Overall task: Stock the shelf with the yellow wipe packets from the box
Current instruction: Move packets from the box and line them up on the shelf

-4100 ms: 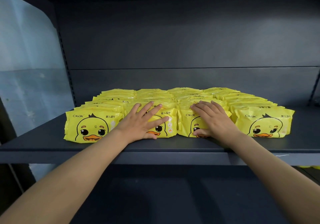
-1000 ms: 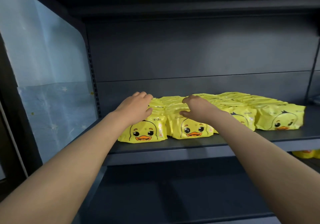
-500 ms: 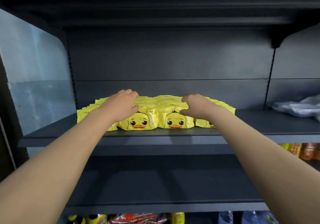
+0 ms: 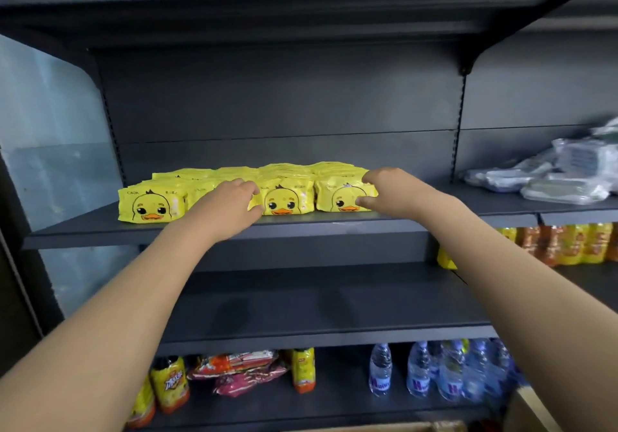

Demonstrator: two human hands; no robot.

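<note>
The shelf [image 4: 77, 227] appears farther off than a moment ago. The yellow wipe packets [image 4: 284, 197] lie on it in aligned rows. Left hand [image 4: 230, 206] and right hand [image 4: 388, 191] meet the front row, fingers [image 4: 249, 187] loosely curled, no longer flat; grip undetermined. Straightening is probably finished.

Two arms show, both bare from the lower corners of the view right up to the fingertips. The left forearm [image 4: 133, 298] is long and smooth and narrows evenly toward the wrist. The right forearm [image 4: 501, 264] has the same shape. The left hand [image 4: 230, 202] is small, with short rounded fingers and soft knuckles. The right hand [image 4: 384, 191] matches it in build. Blur hides the nails.
</note>
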